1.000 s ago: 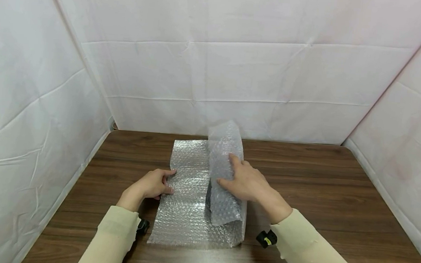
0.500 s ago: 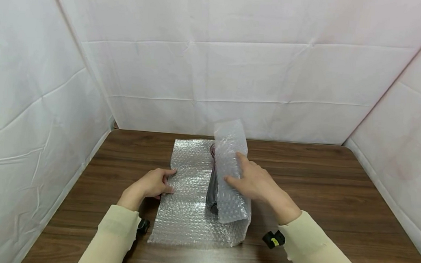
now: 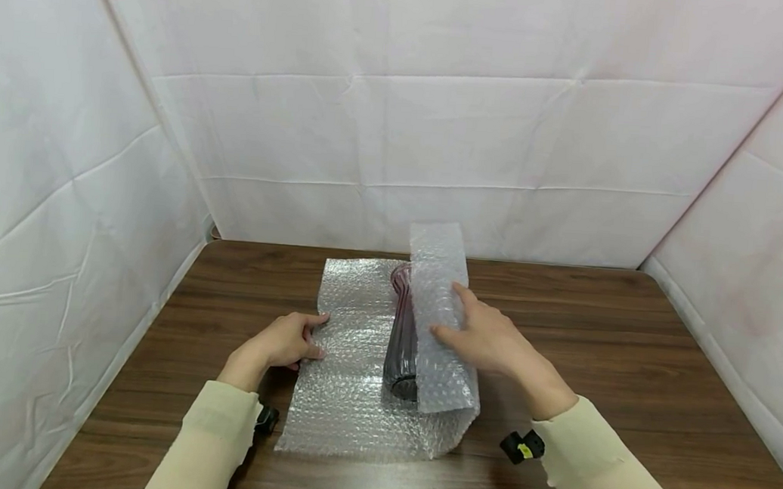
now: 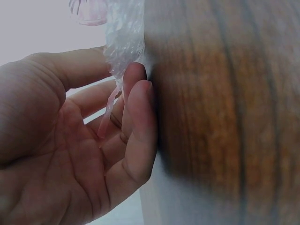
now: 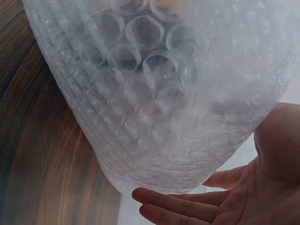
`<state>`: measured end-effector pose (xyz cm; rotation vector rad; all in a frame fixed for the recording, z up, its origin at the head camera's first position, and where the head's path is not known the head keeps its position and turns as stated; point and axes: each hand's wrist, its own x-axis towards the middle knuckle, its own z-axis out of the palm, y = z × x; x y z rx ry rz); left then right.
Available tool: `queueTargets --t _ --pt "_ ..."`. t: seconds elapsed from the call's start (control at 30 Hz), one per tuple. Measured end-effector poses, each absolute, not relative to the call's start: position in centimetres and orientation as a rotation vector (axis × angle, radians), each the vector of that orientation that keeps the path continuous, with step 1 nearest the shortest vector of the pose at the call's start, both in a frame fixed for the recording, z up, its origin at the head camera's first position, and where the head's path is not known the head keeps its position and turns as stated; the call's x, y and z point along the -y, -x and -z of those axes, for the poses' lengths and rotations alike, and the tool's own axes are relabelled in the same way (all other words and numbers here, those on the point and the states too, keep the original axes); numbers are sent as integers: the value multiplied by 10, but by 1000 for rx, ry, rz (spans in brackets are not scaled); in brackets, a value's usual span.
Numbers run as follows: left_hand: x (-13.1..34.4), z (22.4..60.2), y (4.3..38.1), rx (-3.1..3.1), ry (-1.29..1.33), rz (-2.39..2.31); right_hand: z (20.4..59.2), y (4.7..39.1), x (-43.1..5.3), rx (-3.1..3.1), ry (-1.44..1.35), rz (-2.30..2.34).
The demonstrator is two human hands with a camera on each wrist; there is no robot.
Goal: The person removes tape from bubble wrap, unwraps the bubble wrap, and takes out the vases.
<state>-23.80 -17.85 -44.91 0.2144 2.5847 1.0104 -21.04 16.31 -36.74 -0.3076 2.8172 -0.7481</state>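
Note:
A ribbed glass vase, grey at its near end and purplish toward the far end, lies on a sheet of bubble wrap. The sheet's right part is folded up and over, hiding the vase's right side. At the left edge, my left hand pinches the wrap; the left wrist view shows the wrap edge between thumb and fingers, with fingertips close to the tabletop. My right hand holds the raised flap, thumb and forefinger on its upper face. Other right fingers lie outside the curved wrap.
A dark brown wooden table spreads out on both sides of the wrap. White cloth walls stand behind it and at left and right. A black wrist camera sits at the right sleeve.
My right hand has drawn the flap to the right, and more of the vase has come into view from under it. The left hand has stayed at the wrap's left edge.

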Motion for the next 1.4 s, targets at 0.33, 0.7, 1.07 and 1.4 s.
queueTargets --t 0.33,0.7,1.07,1.4 --pt "179 450 239 -2584 -215 -1013 369 211 -178 -2810 291 789" --pt "179 450 238 -2590 -229 -1011 374 212 -187 -2817 298 839" --pt "179 450 238 -2593 -234 -1003 377 213 -198 -2817 315 873" --pt "179 449 238 -2587 -229 -1007 379 212 -207 -2821 351 899"
